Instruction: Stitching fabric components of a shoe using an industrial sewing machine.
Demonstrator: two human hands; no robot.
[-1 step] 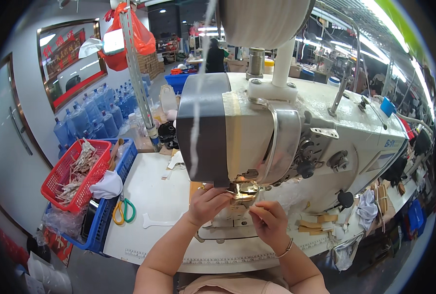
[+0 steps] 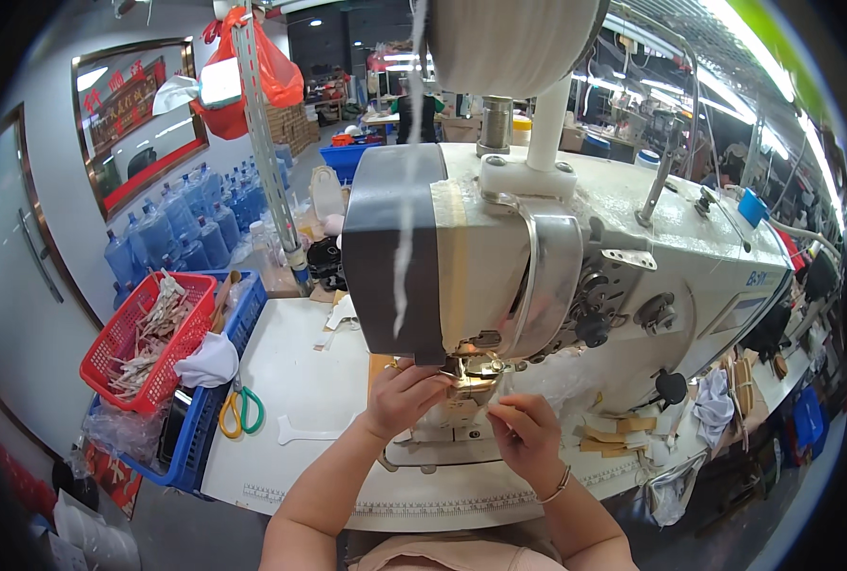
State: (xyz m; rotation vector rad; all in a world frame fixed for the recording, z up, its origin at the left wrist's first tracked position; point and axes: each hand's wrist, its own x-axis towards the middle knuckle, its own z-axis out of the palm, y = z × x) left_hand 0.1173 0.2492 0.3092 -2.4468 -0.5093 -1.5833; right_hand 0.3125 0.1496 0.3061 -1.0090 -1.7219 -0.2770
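My left hand [image 2: 404,395] reaches up to the lit needle area [image 2: 476,369] of a large white and grey sewing machine [image 2: 495,276]. Its fingers are pinched together beside the presser foot, and what they hold, if anything, is hidden. To the right of the needle, my right hand [image 2: 526,430] is closed with thumb and forefinger pressed together; anything between them is too fine to make out. A bracelet circles the right wrist. In front of the machine head hangs a fuzzy white strand [image 2: 406,228], below a big white thread spool [image 2: 509,43].
Green and yellow scissors [image 2: 241,411] and a white flat strip [image 2: 305,433] lie left on the table [image 2: 300,347]. Beyond them, a red basket [image 2: 109,333] sits on a blue crate [image 2: 187,447]. Tan pieces [image 2: 619,435] lie at right. A person [image 2: 416,116] is far back.
The hanging white strand has swung to the right. My right hand has shifted slightly right and down, while the left hand stays put. The person far back has changed posture.
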